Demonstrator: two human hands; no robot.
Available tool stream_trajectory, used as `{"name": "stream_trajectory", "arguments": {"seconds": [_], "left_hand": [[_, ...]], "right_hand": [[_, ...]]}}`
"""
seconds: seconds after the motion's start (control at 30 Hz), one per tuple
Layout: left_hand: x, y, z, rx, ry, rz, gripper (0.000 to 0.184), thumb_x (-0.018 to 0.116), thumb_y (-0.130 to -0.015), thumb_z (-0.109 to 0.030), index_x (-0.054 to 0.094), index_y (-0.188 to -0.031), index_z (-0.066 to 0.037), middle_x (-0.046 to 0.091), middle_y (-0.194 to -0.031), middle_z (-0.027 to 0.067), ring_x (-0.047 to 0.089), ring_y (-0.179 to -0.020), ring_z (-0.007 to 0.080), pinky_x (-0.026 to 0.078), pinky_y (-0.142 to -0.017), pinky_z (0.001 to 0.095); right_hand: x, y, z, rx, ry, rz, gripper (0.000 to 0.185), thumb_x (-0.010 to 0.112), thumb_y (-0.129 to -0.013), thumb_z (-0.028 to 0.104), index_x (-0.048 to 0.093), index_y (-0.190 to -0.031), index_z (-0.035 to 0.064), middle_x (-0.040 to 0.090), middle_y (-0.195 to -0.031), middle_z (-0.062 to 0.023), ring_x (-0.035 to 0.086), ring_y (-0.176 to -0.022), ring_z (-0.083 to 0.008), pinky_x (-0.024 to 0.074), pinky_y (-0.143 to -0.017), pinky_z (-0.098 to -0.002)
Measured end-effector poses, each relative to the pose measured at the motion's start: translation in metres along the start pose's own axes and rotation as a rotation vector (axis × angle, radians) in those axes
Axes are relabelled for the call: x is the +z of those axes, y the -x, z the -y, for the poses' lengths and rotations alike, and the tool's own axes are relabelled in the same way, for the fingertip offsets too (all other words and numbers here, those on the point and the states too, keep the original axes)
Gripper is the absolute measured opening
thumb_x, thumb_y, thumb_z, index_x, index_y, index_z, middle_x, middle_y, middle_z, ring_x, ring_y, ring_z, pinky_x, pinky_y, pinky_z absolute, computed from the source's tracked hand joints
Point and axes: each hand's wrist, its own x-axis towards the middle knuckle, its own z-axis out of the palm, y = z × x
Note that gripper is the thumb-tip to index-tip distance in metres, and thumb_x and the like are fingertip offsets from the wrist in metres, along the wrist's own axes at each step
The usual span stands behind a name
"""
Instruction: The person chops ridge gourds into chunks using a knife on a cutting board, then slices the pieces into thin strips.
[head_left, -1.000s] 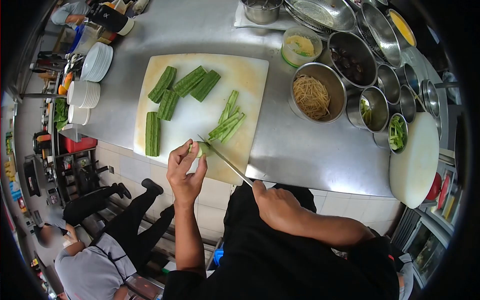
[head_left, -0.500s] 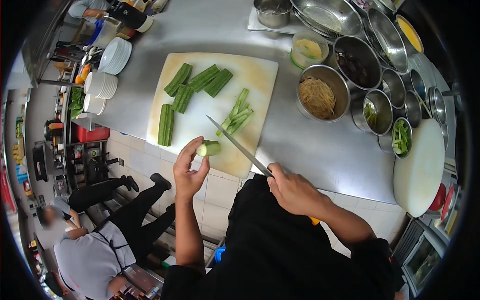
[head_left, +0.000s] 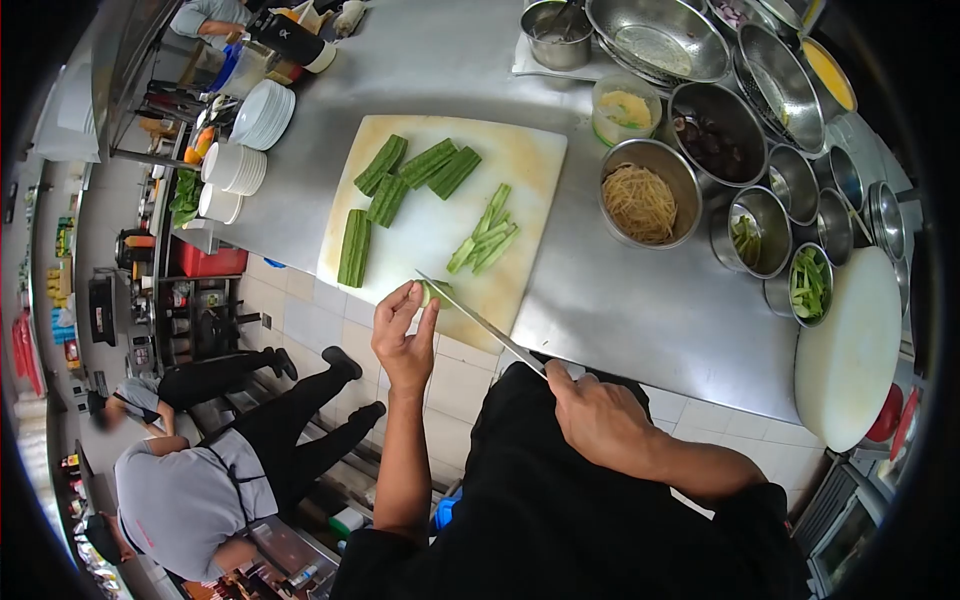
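My left hand [head_left: 404,335] pinches a short piece of green gourd [head_left: 435,293] at the near edge of the white cutting board [head_left: 420,240]. In my right hand [head_left: 605,418] is the handle of a long knife [head_left: 485,323]. Its blade slants up and left, with the tip right by the piece; whether it touches cannot be told. Thin peeled strips [head_left: 485,238] lie on the board beyond the knife. Several ridged green gourd chunks, among them an upright-lying one [head_left: 354,248], rest on the board's left half.
On the right stand steel bowls with shreds [head_left: 640,204], dark pieces [head_left: 710,145] and cut greens [head_left: 808,284], beside a round white board [head_left: 848,350] on edge. White plates [head_left: 264,115] and bowls [head_left: 232,168] are stacked left. Two people [head_left: 195,500] are at lower left.
The knife tip has come down and left to the gourd piece, which my left hand has turned. The whole view has shifted slightly, moving the board right in the picture.
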Motion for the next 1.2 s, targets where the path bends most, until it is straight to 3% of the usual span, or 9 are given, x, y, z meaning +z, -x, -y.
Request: {"name": "stream_trajectory", "arguments": {"seconds": [0.23,0.3,0.43,0.53,0.6,1.0,1.2], "left_hand": [[0.003,0.004,-0.001,-0.061,0.059,-0.031,0.034,0.079,-0.079,0.003,0.073,-0.113,0.0,0.067,-0.108,0.0176,0.067,-0.099,0.0268,0.054,-0.085,0.0334],[0.001,0.004,0.005,0.023,0.001,0.027,0.031,0.074,-0.085,0.005,0.069,-0.116,0.005,0.062,-0.118,0.0188,0.066,-0.101,0.022,0.06,-0.082,0.0287],[0.002,0.006,0.008,0.011,0.001,0.021,0.031,0.073,-0.085,0.006,0.069,-0.116,0.006,0.062,-0.118,0.0188,0.066,-0.101,0.0221,0.06,-0.083,0.0286],[0.001,0.006,0.005,0.021,-0.002,0.02,0.032,0.073,-0.085,0.006,0.069,-0.116,0.006,0.062,-0.118,0.0186,0.066,-0.102,0.0226,0.06,-0.082,0.0287],[0.003,0.005,0.002,-0.049,0.028,-0.022,0.035,0.079,-0.08,0.004,0.073,-0.114,0.0,0.068,-0.111,0.0179,0.066,-0.099,0.0269,0.054,-0.086,0.0339],[0.003,0.005,0.005,-0.037,0.054,-0.016,0.037,0.08,-0.078,0.005,0.073,-0.114,-0.002,0.067,-0.112,0.0172,0.067,-0.099,0.0255,0.054,-0.086,0.0334],[0.005,0.005,0.007,0.005,0.047,-0.02,0.04,0.081,-0.076,0.006,0.073,-0.114,-0.002,0.067,-0.112,0.0168,0.067,-0.099,0.0253,0.055,-0.085,0.0332]], "right_hand": [[0.003,0.007,-0.003,0.022,0.026,0.001,0.041,0.053,-0.094,0.011,0.048,-0.131,-0.0062,0.063,-0.075,-0.0265,0.067,-0.064,-0.0413,0.055,-0.059,-0.0498],[0.001,0.009,-0.002,0.007,0.054,0.009,0.042,0.054,-0.094,0.012,0.048,-0.132,-0.0053,0.063,-0.077,-0.0275,0.067,-0.064,-0.0415,0.055,-0.059,-0.0497],[0.001,0.01,-0.001,0.02,0.049,0.016,0.042,0.054,-0.094,0.012,0.047,-0.133,-0.0049,0.063,-0.078,-0.0277,0.067,-0.064,-0.0413,0.0549,-0.058,-0.0494],[0.004,0.011,-0.001,0.016,0.046,0.003,0.043,0.054,-0.094,0.012,0.048,-0.133,-0.0051,0.063,-0.077,-0.0273,0.067,-0.064,-0.0407,0.0546,-0.057,-0.049],[0.006,0.011,-0.002,-0.046,0.061,-0.059,0.045,0.053,-0.09,0.006,0.047,-0.133,-0.0066,0.061,-0.073,-0.0235,0.067,-0.057,-0.0374,0.0555,-0.051,-0.0466],[0.007,0.007,0.007,-0.019,0.117,-0.031,0.042,0.056,-0.089,0.006,0.048,-0.128,-0.008,0.061,-0.069,-0.021,0.067,-0.055,-0.0346,0.0553,-0.047,-0.0423],[0.013,-0.003,0.011,-0.005,0.073,-0.013,0.041,0.053,-0.09,0.005,0.05,-0.126,-0.0123,0.063,-0.07,-0.0223,0.066,-0.057,-0.0354,0.0541,-0.052,-0.0442]]}}
